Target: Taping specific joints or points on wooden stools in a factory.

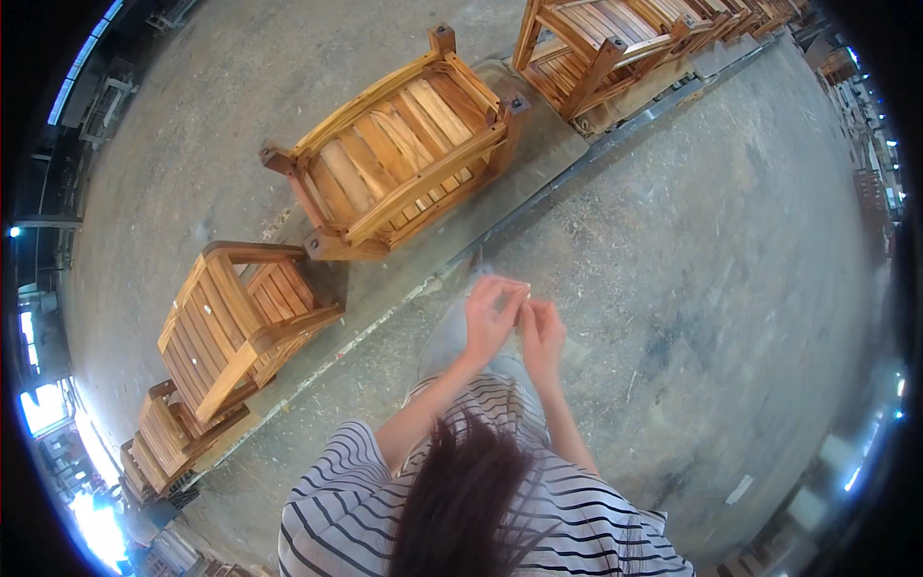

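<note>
Concrete floor [731,288], upturned wooden chairs [404,154] — left hand [490,317] and right hand [543,337] pinch together, contents unclear.

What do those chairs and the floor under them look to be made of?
The chairs look like solid wood: slatted, orange-brown, with visible grain and a slight sheen, probably oiled or varnished. The floor looks like bare concrete: grey, matte, stained and dusty, with scattered chips that may be wood shavings.

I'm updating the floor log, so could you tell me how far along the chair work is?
Done: slatted wooden chairs stand assembled along the strip. In hand: left hand and right hand pinch something too small to identify. Left: the overturned chair lies legs-up, untouched.
</note>
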Tool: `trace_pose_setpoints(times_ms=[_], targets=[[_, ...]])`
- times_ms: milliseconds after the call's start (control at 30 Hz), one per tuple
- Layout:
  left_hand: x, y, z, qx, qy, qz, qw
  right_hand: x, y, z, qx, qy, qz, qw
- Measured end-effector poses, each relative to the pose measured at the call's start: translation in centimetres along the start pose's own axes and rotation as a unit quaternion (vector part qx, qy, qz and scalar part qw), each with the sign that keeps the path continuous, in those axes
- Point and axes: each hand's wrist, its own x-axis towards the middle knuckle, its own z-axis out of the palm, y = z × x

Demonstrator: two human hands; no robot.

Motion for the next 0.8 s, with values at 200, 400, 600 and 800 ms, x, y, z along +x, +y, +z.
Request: trace_pose_setpoints(times_ms=[200,400,600,800], targets=[[9.5,-0.5,1.7,-0.024,0.043,-0.049,0.998,9.1,-3.1,2.8,-0.018,0.024,0.008,1.000],[17.3,-2.8,-0.1,-0.014,0.100,-0.087,0.991,16.3,-5.5,8.8,-0.013,0.005,0.061,0.998],[22.4,-4.0,-0.6,-0.001,0.094,-0.104,0.990,20.8,-7.6,11.9,-0.006,0.023,0.082,0.996],[30.7,-9.2,-5.5,-0.057,0.275,-0.308,0.909,20.7,-7.4,11.3,0.037,0.032,0.074,0.996]])
